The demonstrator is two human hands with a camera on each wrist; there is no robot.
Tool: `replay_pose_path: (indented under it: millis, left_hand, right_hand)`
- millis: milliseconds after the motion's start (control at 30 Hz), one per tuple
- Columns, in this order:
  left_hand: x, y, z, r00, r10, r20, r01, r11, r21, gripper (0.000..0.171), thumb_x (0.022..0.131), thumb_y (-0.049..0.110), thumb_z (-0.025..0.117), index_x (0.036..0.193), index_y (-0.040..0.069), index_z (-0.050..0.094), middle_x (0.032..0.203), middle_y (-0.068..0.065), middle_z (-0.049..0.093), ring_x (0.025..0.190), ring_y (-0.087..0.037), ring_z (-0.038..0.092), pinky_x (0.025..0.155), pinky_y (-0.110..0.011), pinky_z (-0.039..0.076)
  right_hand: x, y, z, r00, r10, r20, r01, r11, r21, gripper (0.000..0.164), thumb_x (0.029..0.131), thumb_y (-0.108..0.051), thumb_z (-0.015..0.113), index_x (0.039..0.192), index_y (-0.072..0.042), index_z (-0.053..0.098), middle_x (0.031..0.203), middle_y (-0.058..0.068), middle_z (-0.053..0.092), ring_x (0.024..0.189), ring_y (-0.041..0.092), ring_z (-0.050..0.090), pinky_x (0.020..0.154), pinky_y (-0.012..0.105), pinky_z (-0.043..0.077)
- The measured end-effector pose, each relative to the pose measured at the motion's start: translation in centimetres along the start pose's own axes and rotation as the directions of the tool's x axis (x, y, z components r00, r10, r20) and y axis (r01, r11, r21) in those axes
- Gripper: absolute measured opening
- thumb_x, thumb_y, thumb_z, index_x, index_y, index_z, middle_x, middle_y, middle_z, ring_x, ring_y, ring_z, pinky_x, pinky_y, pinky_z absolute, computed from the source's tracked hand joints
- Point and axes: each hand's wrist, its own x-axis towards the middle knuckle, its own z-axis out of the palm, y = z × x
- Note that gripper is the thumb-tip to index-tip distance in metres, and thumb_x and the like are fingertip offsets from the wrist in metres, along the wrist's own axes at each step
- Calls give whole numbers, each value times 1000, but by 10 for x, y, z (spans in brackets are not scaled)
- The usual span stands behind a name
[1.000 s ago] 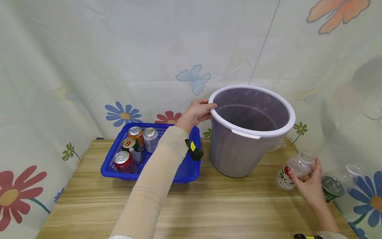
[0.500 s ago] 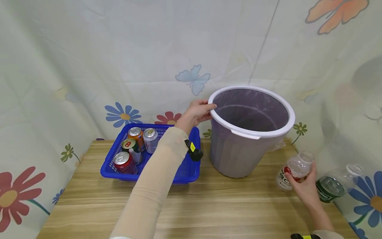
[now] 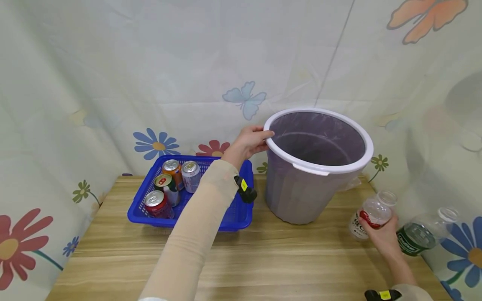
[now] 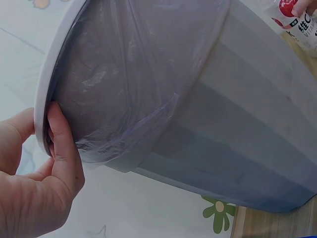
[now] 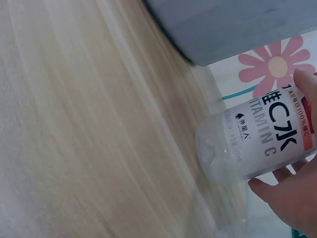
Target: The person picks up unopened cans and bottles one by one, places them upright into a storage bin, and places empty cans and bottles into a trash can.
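My left hand (image 3: 251, 142) grips the white rim (image 4: 45, 74) of a grey trash can (image 3: 297, 194), thumb and fingers on either side of it. A thin plastic bag (image 4: 133, 64) lines the can. To the right of the can, my right hand (image 3: 383, 236) holds a clear plastic bottle (image 3: 370, 215) with a white and red label, fingers curled round its side. The bottle has no cap and its base is close to the tabletop. Right beside that hand stands a second clear bottle (image 3: 419, 234) with a green label.
A blue plastic basket (image 3: 246, 179) with several drink cans, among them a red can (image 3: 158, 204), sits left of the trash can. A wooden table (image 3: 263, 263) lies under everything. A patterned curtain (image 3: 180, 75) closes off the back and sides.
My right hand has moved slightly left and its fingers have closed round the bottle with the red label. The left hand stays on the trash can's rim.
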Motion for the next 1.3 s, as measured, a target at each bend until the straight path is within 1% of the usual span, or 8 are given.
replay_pose_path:
  millis: [300, 533, 733, 967, 1033, 1100, 1167, 1300]
  left_hand:
    - [0, 1, 0, 1000, 4, 7, -4, 1000, 3, 39, 87, 16, 64, 122, 6, 52, 120, -18, 56, 78, -17, 60, 75, -28, 55]
    - [0, 1, 0, 1000, -1, 9, 1, 1000, -1, 40, 87, 16, 64, 123, 6, 52, 123, -18, 55, 79, -17, 61, 76, -29, 55]
    - [0, 0, -1, 1000, -1, 8, 1, 1000, -5, 40, 86, 16, 64, 123, 6, 52, 125, -19, 54, 79, -17, 61, 76, -29, 55]
    - [-2, 0, -1, 1000, -5, -4, 5, 1000, 1, 39, 86, 17, 65, 122, 7, 53, 111, -14, 59, 79, -17, 62, 74, -28, 55]
    - [-2, 0, -1, 1000, -5, -3, 5, 1000, -5, 39, 86, 16, 65, 122, 6, 53, 113, -14, 58, 80, -18, 62, 74, -29, 55]
    - [-1, 0, -1, 1000, -5, -2, 5, 1000, -9, 40, 86, 16, 65, 123, 6, 53, 115, -15, 58, 79, -17, 62, 75, -29, 55]
    - [-1, 0, -1, 1000, -6, -5, 6, 1000, -13, 40, 86, 16, 65, 123, 7, 53, 112, -14, 59, 79, -17, 62, 75, -29, 55]
    - [-2, 0, -1, 1000, -8, -10, 8, 1000, -11, 39, 85, 16, 66, 122, 7, 53, 107, -12, 59, 78, -17, 62, 74, -29, 55]
  right_hand:
    - [0, 3, 1, 999, 20, 50, -18, 999, -49, 88, 88, -31, 58, 138, 3, -7, 137, 36, 15, 124, 52, 23, 102, 64, 22]
    - [2, 2, 1, 999, -14, 52, 17, 998, -57, 87, 87, -29, 59, 138, 6, -3, 136, 36, 18, 121, 52, 26, 99, 66, 24]
    - [3, 3, 2, 999, -14, 49, 18, 996, -82, 90, 87, -32, 60, 139, 5, -4, 136, 36, 19, 120, 52, 28, 97, 68, 25]
    - [4, 5, 3, 999, -41, 27, 44, 991, -123, 91, 85, -32, 63, 140, 4, 0, 134, 36, 24, 118, 53, 31, 95, 68, 28]
    - [3, 4, 2, 999, -46, 23, 49, 990, -131, 92, 84, -32, 63, 140, 4, 1, 133, 36, 26, 118, 54, 32, 94, 68, 28]
    - [2, 2, 2, 999, -45, 29, 48, 990, -135, 92, 84, -34, 64, 141, 4, 1, 133, 36, 26, 118, 54, 32, 94, 68, 29]
    - [1, 1, 0, 998, -39, 41, 44, 989, -140, 93, 84, -36, 63, 141, 3, 0, 133, 36, 26, 118, 54, 32, 93, 68, 29]
    - [1, -1, -2, 997, -52, 62, 60, 989, -132, 92, 86, -36, 61, 140, 4, 0, 133, 36, 25, 117, 53, 32, 92, 69, 29]
